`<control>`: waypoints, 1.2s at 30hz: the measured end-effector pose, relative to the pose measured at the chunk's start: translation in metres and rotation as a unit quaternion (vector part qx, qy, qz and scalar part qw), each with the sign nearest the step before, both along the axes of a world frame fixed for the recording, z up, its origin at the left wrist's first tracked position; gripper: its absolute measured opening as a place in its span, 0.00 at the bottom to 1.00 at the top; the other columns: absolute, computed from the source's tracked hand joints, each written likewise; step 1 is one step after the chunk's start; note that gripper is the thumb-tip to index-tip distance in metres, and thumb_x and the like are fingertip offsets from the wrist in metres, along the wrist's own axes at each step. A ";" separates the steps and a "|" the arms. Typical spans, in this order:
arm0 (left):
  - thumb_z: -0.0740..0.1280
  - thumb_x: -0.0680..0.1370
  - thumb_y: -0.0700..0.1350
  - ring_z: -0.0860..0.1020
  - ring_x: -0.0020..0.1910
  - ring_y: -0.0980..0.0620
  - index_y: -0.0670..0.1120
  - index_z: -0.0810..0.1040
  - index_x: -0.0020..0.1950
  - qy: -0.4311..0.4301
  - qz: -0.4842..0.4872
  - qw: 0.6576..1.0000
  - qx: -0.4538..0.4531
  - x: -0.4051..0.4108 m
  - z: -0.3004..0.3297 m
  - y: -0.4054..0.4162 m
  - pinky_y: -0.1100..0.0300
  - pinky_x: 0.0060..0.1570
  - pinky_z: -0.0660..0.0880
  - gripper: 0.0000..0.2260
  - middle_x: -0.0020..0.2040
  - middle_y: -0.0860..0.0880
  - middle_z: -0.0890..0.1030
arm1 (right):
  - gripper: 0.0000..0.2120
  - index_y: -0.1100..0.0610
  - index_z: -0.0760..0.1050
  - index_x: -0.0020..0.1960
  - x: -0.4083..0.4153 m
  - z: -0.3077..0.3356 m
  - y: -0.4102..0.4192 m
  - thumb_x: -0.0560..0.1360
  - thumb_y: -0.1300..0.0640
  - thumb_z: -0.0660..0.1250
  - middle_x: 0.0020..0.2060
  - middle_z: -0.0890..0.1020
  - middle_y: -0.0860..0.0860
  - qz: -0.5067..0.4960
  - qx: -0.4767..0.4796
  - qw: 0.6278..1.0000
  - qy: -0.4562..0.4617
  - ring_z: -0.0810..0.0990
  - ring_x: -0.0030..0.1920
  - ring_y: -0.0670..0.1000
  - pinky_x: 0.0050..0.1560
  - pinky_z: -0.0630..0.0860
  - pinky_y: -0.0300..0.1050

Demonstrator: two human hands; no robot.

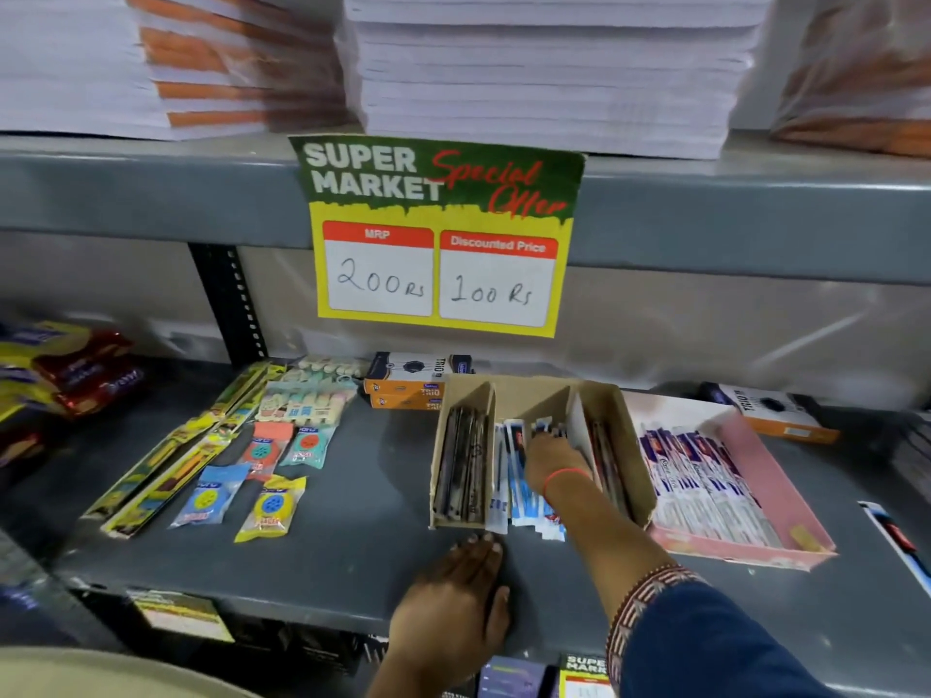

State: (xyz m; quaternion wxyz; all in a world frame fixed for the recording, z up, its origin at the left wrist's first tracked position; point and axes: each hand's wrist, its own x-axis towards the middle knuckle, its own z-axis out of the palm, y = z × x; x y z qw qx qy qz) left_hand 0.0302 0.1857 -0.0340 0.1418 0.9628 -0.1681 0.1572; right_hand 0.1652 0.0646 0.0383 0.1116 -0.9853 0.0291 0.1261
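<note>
**Head view: Blue-and-white pen packets in the divided carton**

**Position.** The brown cardboard carton (622, 430) stands on the grey metal shelf (352, 546). It has three compartments. The blue-and-white pen packets (519, 491) lie in the middle one, and their front ends project past the open front of the carton.

**Hands.** The right hand (551, 458) reaches into the middle compartment, fingers bent over the far ends of the packets. Blur prevents a finding on whether it pinches a packet or only presses on the row. The left hand (463, 591) lies flat and spread on the shelf, fingertips just beside the carton front.

**Hazards.**
- Pulling one packet may drag its neighbours forward; the open front would let them slide out onto the shelf.
- Sideways pressure may bend a thin divider and let packets mix with the dark packets (461, 460) in the left compartment.
- The carton may shift if the left hand does not brace it.

**Count.**
- Hands: two.
- Compartments: three.
- Round coloured items in clear packs (267, 506), left of the carton: four.
- Pink cardboard tray (771, 466), touching the carton on the right: one.
- Pen packets: too blurred to count.
</note>
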 end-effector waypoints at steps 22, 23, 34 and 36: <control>0.52 0.77 0.53 0.83 0.47 0.51 0.44 0.84 0.48 -0.021 -0.034 0.999 0.026 -0.013 0.002 -0.044 0.60 0.41 0.78 0.23 0.48 0.48 0.85 | 0.16 0.65 0.68 0.60 -0.066 0.031 -0.209 0.76 0.57 0.57 0.58 0.78 0.67 -0.314 0.126 0.915 -0.222 0.77 0.58 0.66 0.56 0.74 0.55; 0.54 0.77 0.54 0.82 0.47 0.51 0.44 0.84 0.48 -0.018 -0.047 0.998 0.026 -0.012 0.001 -0.050 0.60 0.42 0.78 0.21 0.49 0.48 0.85 | 0.16 0.65 0.67 0.60 -0.071 0.025 -0.222 0.75 0.60 0.58 0.59 0.77 0.67 -0.334 0.119 0.910 -0.214 0.76 0.59 0.66 0.56 0.73 0.55; 0.49 0.80 0.58 0.54 0.73 0.52 0.45 0.57 0.74 0.051 -0.171 0.981 0.081 0.004 0.009 -0.137 0.62 0.69 0.48 0.26 0.75 0.48 0.55 | 0.21 0.65 0.63 0.68 -0.094 -0.011 -0.316 0.77 0.61 0.59 0.67 0.68 0.66 -0.416 0.058 0.902 -0.094 0.68 0.67 0.67 0.65 0.68 0.58; 0.48 0.80 0.59 0.49 0.74 0.53 0.47 0.52 0.75 0.067 -0.175 0.978 0.096 0.010 0.002 -0.139 0.63 0.68 0.41 0.27 0.76 0.49 0.51 | 0.22 0.68 0.65 0.67 -0.088 -0.016 -0.327 0.75 0.63 0.62 0.65 0.71 0.68 -0.415 0.092 0.902 -0.073 0.72 0.65 0.66 0.65 0.70 0.56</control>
